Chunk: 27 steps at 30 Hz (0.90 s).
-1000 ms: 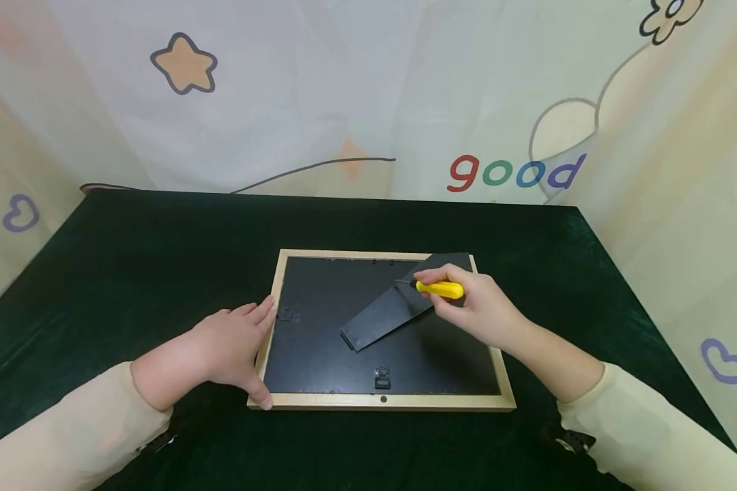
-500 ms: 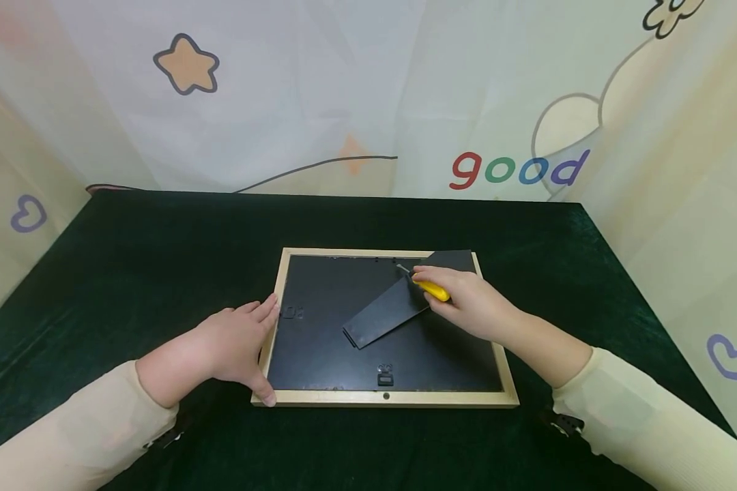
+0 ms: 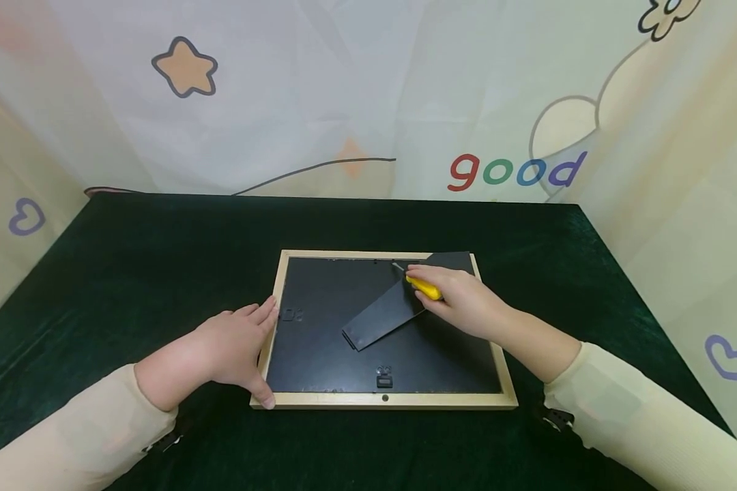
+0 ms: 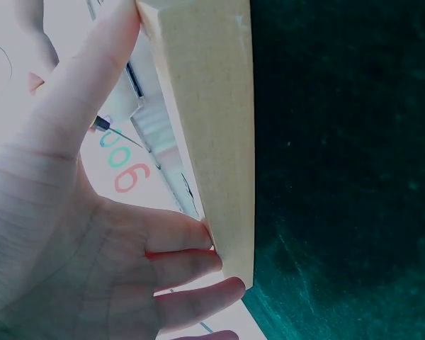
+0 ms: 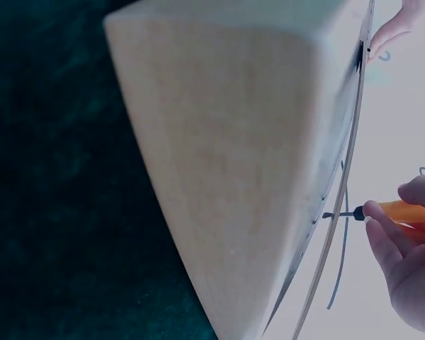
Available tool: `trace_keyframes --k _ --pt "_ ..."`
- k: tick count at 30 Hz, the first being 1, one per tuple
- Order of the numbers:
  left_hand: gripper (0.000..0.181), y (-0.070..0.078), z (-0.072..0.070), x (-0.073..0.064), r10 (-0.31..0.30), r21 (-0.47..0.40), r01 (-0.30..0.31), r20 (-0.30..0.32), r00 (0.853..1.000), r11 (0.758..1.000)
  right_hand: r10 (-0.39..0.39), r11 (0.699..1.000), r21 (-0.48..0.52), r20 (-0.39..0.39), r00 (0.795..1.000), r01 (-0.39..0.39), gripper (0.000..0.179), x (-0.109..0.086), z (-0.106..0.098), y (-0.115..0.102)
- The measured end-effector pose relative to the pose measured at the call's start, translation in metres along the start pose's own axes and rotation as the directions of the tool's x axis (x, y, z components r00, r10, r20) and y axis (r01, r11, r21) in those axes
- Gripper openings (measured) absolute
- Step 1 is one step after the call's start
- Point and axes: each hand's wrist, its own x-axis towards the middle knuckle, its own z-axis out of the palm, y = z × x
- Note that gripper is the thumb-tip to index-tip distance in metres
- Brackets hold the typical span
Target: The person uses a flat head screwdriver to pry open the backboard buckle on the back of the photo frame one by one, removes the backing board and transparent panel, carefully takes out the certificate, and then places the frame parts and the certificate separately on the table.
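A picture frame (image 3: 381, 401) with a pale wooden border lies back side up on the dark green cloth. On its black backing board (image 3: 319, 286) a black stand leg (image 3: 383, 317) lies slantwise. My left hand (image 3: 236, 348) rests along the frame's left side, fingers straight, thumb at the near left corner; the left wrist view shows the fingertips against the wooden edge (image 4: 209, 142). My right hand (image 3: 460, 300) grips a screwdriver (image 3: 426, 288) by its yellow handle. Its thin metal shaft (image 5: 346, 214) points to the far edge of the backing, its tip by the small dark tabs there.
Green cloth (image 3: 178, 252) covers the table around the frame. A small black hanger (image 3: 383, 378) sits near the backing's near edge, another (image 3: 291, 314) at the left. Behind stands a pale printed curtain (image 3: 295, 88) with a star and the word "good".
My right hand has shifted a little left and turned the screwdriver, so its tip now points toward the frame's far edge. The left hand stays on the frame's side.
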Motion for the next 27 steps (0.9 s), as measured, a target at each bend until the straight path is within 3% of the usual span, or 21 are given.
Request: trace_keyframes --k 14,27 --pt "0.128 0.0 0.002 0.0 -0.002 0.006 0.002 0.002 1.0 1.0 0.025 0.998 -0.055 0.039 0.999 -0.023 0.043 0.005 0.006 -0.005" --pt "0.128 -0.003 0.001 0.002 0.002 0.018 -0.002 0.002 1.0 1.0 -0.053 0.965 -0.256 0.028 0.998 0.058 0.044 0.006 0.011 -0.009"
